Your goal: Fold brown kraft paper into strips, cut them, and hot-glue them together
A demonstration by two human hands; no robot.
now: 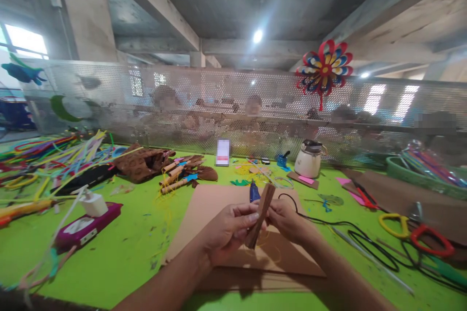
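My left hand [235, 226] grips a folded strip of brown corrugated paper [263, 214], thumb on its near face and fingers behind. The strip stands tilted, its top leaning right. My right hand [286, 216] is closed at the strip's right side, with its fingertips partly hidden behind it. Under both hands lies a tan cardboard sheet [197, 223], with thin yellow strands near the strip's lower end. Just behind the strip rests a dark blue object [254, 191] that looks like a glue gun, partly covered by my hands.
Brown paper pieces with blue ties [182, 177] lie at back left, near a purple power strip [87, 226]. A phone [222, 152] and a kettle [308, 159] stand by the perforated screen [204, 107]. Scissors [430, 240] and a black cable [359, 243] lie right.
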